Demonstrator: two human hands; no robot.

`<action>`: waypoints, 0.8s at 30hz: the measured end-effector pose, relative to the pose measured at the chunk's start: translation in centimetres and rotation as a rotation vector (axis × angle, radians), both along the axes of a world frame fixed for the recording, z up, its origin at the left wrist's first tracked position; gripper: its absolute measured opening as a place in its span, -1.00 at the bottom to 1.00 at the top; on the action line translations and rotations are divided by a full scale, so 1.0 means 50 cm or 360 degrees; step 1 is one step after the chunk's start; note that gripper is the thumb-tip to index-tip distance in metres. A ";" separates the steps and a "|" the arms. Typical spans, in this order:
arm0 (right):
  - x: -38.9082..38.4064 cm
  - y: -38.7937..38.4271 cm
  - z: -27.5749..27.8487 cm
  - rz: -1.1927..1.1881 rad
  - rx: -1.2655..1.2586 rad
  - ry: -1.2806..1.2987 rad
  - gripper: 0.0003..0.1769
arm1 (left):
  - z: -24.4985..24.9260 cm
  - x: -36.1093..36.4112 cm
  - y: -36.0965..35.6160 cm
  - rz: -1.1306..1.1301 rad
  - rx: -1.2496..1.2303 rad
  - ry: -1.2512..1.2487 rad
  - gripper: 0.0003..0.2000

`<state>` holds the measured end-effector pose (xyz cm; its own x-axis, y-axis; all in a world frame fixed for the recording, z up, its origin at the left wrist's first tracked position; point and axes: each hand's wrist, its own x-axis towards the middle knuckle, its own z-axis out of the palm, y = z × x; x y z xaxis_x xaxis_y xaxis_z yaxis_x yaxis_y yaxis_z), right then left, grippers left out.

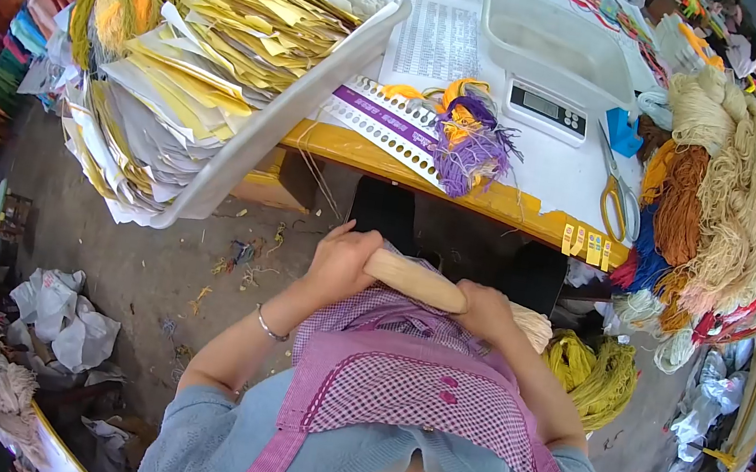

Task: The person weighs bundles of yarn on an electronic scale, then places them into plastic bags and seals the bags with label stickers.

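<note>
A thick cream skein of thread (pixel 418 281) is stretched across my lap, above the pink checked apron (pixel 395 388). My left hand (pixel 344 258) is closed round its left end. Round the right part of the skein, my right hand (pixel 489 313) is closed too, and a loose cream end (pixel 531 327) fans out beyond it. On the table edge ahead, a purple and orange thread bundle (pixel 470 143) lies over a white and purple card with holes (pixel 384 121).
A large bin of papers (pixel 293 99) stands at the left. The table (pixel 526 213) holds a scale (pixel 546 110), a clear tray (pixel 559 44) and scissors (pixel 617 197). Thread hanks (pixel 713 187) hang at the right; olive yarn (pixel 592 377) lies beside my lap. Plastic bags (pixel 67 318) lie on the floor.
</note>
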<state>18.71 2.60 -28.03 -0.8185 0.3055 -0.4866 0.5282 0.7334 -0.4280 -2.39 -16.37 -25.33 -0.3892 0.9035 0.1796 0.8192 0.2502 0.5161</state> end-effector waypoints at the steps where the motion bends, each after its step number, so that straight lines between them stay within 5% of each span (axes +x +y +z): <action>1: 0.001 0.003 0.003 -0.0047 0.0090 0.0344 -0.69 | 0.027 0.000 0.005 0.0057 0.0145 0.0047 -0.79; 5: 0.003 0.040 0.114 -0.0141 -0.0300 0.0518 -0.69 | 0.101 -0.023 0.008 0.0062 0.0190 0.0050 -0.82; 7: 0.008 0.043 0.174 -0.0215 -0.0807 0.0625 -0.66 | 0.089 -0.047 -0.014 0.0088 0.0094 0.0056 -0.84; 12: -0.009 0.032 0.229 0.0122 -0.0340 0.0577 -0.60 | 0.108 -0.074 -0.050 0.0290 0.0211 -0.0252 -0.83; 15: -0.031 0.033 0.226 0.0106 -0.0698 0.0888 -0.64 | 0.159 -0.088 -0.061 0.0358 0.0192 -0.0271 -0.72; 16: -0.036 0.025 0.238 0.0087 -0.0676 0.0896 -0.64 | 0.199 -0.066 -0.055 0.0309 0.0273 0.0019 -0.67; 18: -0.056 -0.003 0.271 -0.0676 -0.2211 0.0665 -0.65 | 0.247 -0.047 -0.062 0.0049 0.0358 -0.0058 -0.58; 20: -0.091 -0.016 0.287 -0.0535 -0.2240 0.0564 -0.66 | 0.240 -0.030 -0.085 -0.0311 -0.0173 -0.1325 -0.61; 22: -0.138 -0.066 0.322 -0.0285 -0.1909 0.0588 -0.68 | 0.211 0.001 -0.047 -0.0793 -0.0466 -0.1460 -0.63; 24: -0.162 -0.087 0.347 0.0066 -0.1752 0.0686 -0.65 | 0.173 0.016 -0.040 -0.0846 -0.0254 -0.1728 -0.53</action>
<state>10.63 -1.75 -10.69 -0.9789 -0.1362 -0.1527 0.1703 -0.1286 -0.9770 -1.61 -18.38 -16.68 0.1569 0.9781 -0.1367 0.0008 0.1383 0.9904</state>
